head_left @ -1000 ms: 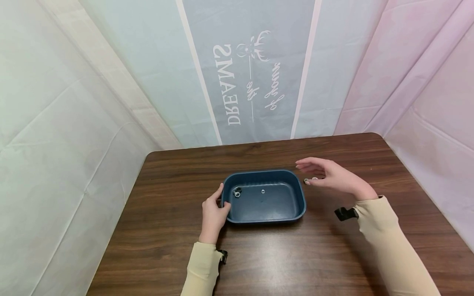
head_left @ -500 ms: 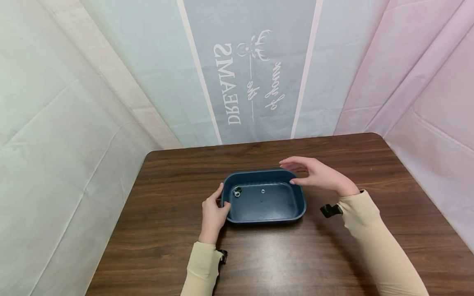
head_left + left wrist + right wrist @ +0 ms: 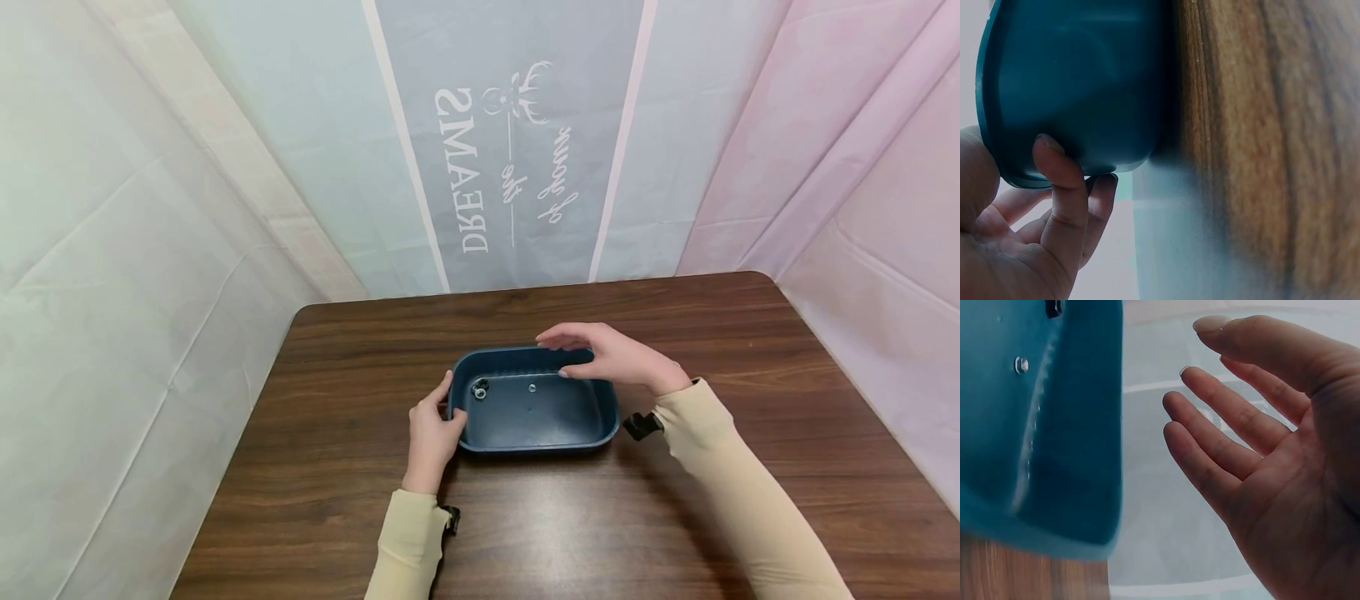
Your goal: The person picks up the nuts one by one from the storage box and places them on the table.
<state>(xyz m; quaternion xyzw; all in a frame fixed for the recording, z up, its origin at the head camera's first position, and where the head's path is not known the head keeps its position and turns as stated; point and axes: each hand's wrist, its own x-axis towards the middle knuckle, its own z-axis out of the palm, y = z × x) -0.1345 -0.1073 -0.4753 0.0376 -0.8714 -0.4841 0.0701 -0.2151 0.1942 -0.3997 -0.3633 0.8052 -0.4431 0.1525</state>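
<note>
We see the bin (image 3: 536, 431) resting on the table (image 3: 330, 417), near the middle of its width, with its mouth facing up. Its long axis runs from left to right, roughly in line with the table's far edge, so that one short end points to the left hand (image 3: 433, 435) and the other toward the right arm's side. Its corners are rounded.

We find the left hand grasping the bin's left end: the thumb reaches over the rim and the fingers bend against the outside of the wall, as the left wrist view also shows. The right hand (image 3: 611, 358) is loose and free, hovering over the bin's far right corner in the head view. Its fingers point left, slightly bent, with the thumb held apart below them; from the right wrist we see a gap between the fingers and the bin.

On the bin's floor we see a silver nut (image 3: 532, 388) near the middle and a small cluster (image 3: 481, 389) of dark and silver pieces close to the left end; we cannot tell how many pieces it has. Behind the table we see a pale cloth (image 3: 517, 267) with white lettering (image 3: 465, 171). Both arms wear cream sleeves (image 3: 408, 533).
</note>
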